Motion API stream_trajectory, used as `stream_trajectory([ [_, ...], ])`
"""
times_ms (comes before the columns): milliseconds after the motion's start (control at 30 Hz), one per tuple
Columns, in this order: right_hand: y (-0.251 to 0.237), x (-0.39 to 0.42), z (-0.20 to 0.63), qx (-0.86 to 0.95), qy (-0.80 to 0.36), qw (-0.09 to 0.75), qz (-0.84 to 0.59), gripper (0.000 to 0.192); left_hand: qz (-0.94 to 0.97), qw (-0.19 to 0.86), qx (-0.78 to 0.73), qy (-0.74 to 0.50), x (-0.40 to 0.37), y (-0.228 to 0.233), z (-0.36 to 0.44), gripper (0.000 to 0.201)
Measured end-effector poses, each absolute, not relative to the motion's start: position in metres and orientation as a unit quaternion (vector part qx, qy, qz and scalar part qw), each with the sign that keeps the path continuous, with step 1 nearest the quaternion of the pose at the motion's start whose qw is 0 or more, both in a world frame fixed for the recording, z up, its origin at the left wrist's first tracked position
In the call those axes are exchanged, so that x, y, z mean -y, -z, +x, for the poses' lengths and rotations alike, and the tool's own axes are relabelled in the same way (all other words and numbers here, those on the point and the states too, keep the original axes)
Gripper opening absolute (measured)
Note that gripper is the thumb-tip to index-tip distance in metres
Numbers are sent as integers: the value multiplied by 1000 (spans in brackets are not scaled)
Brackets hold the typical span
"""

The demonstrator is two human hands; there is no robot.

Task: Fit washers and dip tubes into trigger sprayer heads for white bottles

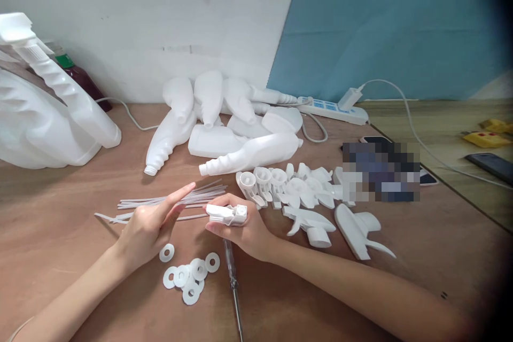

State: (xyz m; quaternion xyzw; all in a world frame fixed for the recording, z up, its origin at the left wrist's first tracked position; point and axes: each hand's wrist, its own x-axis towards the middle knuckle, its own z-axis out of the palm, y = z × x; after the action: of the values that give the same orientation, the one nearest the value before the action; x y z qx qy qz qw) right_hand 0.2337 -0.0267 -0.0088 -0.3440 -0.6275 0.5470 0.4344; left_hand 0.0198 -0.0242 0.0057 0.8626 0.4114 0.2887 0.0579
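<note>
Gripping the white sprayer part (218,214) in my right hand (254,231); left hand (145,226) hangs half-open. Probably light, stiff, kinda slick, so I'd pinch its sides.

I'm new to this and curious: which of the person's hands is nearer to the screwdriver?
Right. The right hand is by the handle end of the screwdriver; the left hand is farther off, to its left.

Forward and right of the right hand (240,230), passage is blocked by spray triggers (296,192), with white bottles (220,140) heaped behind. Room toward the person is split by a screwdriver (232,275) beside washers (196,282). Free tabletop (60,197) is left between the left hand (148,224) and the assembled bottles (76,96).
</note>
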Motion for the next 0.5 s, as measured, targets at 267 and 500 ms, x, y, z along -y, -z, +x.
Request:
stream_trajectory([
  [267, 8, 27, 232, 639, -540, 422, -350, 20, 884, 25, -384, -267, 26, -1, 27, 13],
  [500, 7, 26, 232, 675, -511, 437, -303, 17, 898, -5, -339, -280, 22, 1, 27, 17],
])
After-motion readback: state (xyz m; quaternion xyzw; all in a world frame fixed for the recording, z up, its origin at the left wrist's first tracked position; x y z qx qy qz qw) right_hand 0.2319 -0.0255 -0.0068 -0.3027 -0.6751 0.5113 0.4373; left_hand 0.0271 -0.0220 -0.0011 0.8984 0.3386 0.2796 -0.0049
